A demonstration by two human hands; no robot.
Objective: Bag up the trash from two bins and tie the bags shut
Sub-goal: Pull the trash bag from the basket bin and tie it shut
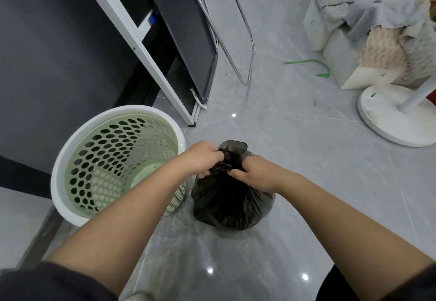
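Note:
A full black trash bag (231,204) sits on the grey tiled floor in front of me. My left hand (203,159) and my right hand (250,173) both grip its gathered neck, and a loop of plastic sticks up between them. To the left of the bag stands a pale green perforated bin (118,161) with a white rim, with no bag in it. My left forearm crosses the bin's right edge.
A white-framed black panel (151,48) and a chrome tube frame (245,40) lean at the back left. At the right stand white boxes draped with grey cloths (368,17) and a white round fan base (391,118). A green strip (309,63) lies on the floor.

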